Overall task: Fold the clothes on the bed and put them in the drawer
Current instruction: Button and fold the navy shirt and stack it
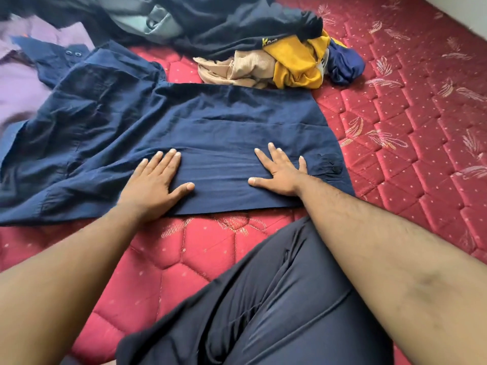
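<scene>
A navy blue shirt lies spread across the red quilted bed, its right part folded into a flat panel and its left part rumpled. My left hand lies flat on the shirt's near edge, fingers straight. My right hand presses flat on the same panel a little to the right, fingers spread, next to a buttoned cuff. No drawer is in view.
A heap of unfolded clothes lies beyond the shirt: a beige garment, a yellow one, a dark one and a grey one. A lilac garment lies at the left. My knee in dark trousers rests on the bed.
</scene>
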A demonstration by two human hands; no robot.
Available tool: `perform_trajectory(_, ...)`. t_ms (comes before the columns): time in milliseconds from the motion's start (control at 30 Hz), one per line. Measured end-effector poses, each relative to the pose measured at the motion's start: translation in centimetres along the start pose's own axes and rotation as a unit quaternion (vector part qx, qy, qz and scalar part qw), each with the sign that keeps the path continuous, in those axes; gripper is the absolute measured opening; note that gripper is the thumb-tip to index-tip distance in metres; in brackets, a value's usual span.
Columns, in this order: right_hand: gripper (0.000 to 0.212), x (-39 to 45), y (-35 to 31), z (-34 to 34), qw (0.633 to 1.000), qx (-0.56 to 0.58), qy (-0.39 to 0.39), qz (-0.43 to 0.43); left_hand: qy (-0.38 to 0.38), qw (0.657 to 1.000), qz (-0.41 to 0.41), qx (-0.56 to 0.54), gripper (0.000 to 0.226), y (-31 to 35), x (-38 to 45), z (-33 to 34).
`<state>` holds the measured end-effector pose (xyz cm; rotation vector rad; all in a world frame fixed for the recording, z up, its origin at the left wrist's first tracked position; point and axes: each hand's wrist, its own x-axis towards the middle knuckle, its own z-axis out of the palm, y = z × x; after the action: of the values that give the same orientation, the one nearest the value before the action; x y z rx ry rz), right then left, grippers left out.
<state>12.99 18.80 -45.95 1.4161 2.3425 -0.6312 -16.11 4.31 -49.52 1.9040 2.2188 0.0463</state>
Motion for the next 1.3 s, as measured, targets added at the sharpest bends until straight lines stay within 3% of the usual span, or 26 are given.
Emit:
perform_trajectory(133, 0.087, -0.2, -0.1, 0.2, 1.0, -0.018, 0.005, 0.005, -0.02, 0.994, -0.101, 0.037, 0.103, -5.6, -2.7, -1.6)
perform_trajectory(200, 0.089, -0.2, -0.9, 0.0, 0.998, -0.048, 0.03, 0.019, -0.008, 0.991, -0.119, 0.061, 0.098, -5.1, -2.4, -2.5)
perform_trajectory(300, 0.087, 0.1, -5.2, 0.4, 0.996, -0.07, 0.051, -0.03, 0.052, 0.993, -0.061, 0.086, 0.075, -1.1, -0.9, -3.4)
perform_trajectory(433, 0.081, 0.5, -9.9, 2.6, 0.992, -0.072, 0.06, -0.08, 0.003, 0.999, -0.003, 0.047, 0.062, 2.3, 0.1, -2.2)
perform_trajectory(567, 0.081, 1.5, -9.9, 3.5, 0.992, -0.065, 0.084, -0.069, 0.008, 0.998, -0.036, 0.058, 0.081, -4.3, -1.9, -1.8)
perform_trajectory(667, 0.082, 1.5, -10.1, 3.8, 0.992, -0.064, 0.08, -0.071, 0.003, 0.994, -0.086, 0.074, 0.081, -9.9, -4.3, -2.1)
perform_trajectory(833, 0.085, 1.2, -10.6, 3.7, 0.986, -0.101, 0.11, -0.078, 0.026, 0.989, -0.11, 0.09, 0.079, -10.2, -5.5, -3.0)
perform_trajectory(933, 0.09, 1.1, -14.2, 4.3, 0.97, -0.123, 0.141, -0.153, 0.079, 0.989, -0.091, 0.09, 0.073, -7.3, -5.8, -3.1)
perform_trajectory(1033, 0.087, 0.8, -16.3, 5.9, 0.962, -0.134, 0.14, -0.193, 0.045, 0.994, -0.067, 0.078, 0.072, -6.7, -5.6, -2.5)
perform_trajectory(1300, 0.093, 1.7, -15.3, 6.3, 0.961, -0.126, 0.146, -0.197, -0.019, 0.998, -0.018, 0.051, 0.067, -15.7, -6.5, -2.8)
